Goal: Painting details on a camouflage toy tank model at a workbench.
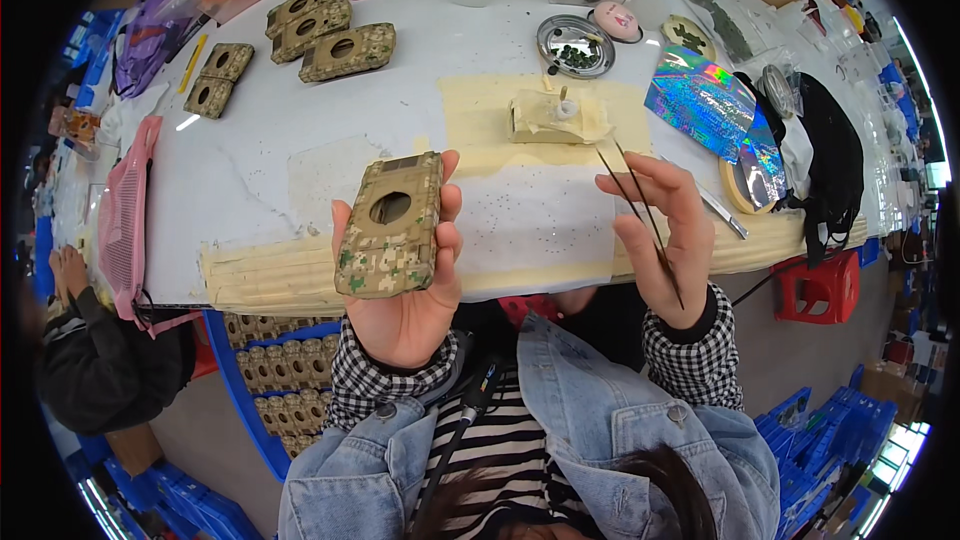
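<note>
A camouflage-painted model tank hull with a round hole in its top rests in my left hand, fingers wrapped round its right side and thumb at its left. My right hand grips thin dark tweezers, tips pointing up and away from me. Beyond the hands stands a small block wrapped in masking tape, with a white lump on top. Between the hands lies a white sheet dotted with tiny dark specks. A round metal dish farther back holds small dark green pieces.
More camouflage hulls sit at the back left beside a yellow stick. Holographic film, a tape roll and a craft knife lie at right. A blue crate of hulls stands below the table; another person sits at left.
</note>
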Motion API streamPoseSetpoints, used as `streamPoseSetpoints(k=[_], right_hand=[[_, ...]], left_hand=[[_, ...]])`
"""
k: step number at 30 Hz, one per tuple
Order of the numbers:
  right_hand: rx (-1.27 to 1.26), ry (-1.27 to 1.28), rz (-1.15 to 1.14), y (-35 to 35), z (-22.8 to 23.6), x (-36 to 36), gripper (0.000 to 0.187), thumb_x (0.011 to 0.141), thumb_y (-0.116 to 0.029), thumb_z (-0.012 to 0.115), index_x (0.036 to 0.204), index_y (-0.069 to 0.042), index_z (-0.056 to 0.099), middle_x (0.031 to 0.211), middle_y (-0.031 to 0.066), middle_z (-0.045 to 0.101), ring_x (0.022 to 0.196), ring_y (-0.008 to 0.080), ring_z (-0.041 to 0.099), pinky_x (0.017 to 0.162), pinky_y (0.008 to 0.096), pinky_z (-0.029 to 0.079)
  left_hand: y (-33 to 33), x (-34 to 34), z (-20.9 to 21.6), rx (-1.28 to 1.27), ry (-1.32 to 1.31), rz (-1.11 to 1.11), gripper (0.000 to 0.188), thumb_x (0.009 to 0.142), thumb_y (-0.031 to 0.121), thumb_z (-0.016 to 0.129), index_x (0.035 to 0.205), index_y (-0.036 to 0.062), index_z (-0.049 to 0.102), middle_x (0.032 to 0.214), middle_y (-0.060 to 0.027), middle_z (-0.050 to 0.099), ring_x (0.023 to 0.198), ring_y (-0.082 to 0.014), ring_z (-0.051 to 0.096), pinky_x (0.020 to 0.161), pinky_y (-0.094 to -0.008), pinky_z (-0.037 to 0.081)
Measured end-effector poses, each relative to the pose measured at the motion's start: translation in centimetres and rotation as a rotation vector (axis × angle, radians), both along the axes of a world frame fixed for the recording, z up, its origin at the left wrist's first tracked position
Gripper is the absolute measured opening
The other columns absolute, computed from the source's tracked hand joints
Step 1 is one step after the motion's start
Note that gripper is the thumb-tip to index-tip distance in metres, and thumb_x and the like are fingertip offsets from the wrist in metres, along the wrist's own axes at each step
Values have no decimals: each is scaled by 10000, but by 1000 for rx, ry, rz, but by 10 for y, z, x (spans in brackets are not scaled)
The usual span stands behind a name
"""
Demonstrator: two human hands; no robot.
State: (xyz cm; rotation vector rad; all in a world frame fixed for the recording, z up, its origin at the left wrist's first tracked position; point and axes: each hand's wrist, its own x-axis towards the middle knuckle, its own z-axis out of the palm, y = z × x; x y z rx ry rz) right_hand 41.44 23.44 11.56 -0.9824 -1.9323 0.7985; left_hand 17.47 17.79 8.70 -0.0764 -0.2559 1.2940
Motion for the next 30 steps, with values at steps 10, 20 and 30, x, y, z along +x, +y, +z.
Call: streamPoseSetpoints(k=[10,20,30], right_hand=[[-41,5,39,6,-6,-21,157,781,-69,683,928,-16,674,847,103,660,764,213,605,690,295,474],[-15,-6,-9,13,-20,-31,133,860,-125,615,914,-13,663,836,116,639,756,236,602,679,302,467],[28,-28,-21,15,-24,-33,123,859,-119,614,894,-13,666,818,110,631,731,239,591,654,308,462]], left_hand=[[-2,-2,-2,-4,6,12,871,900,471,502,1436,44,-35,1291,-216,386,1100,-307,520,951,-372,482],[-3,-4,-6,13,47,28,886,899,474,502,1431,22,-42,1299,-204,384,1120,-301,503,962,-369,472],[-3,-4,-7,10,51,33,888,896,480,505,1432,21,-33,1306,-194,378,1128,-300,494,974,-376,461]])
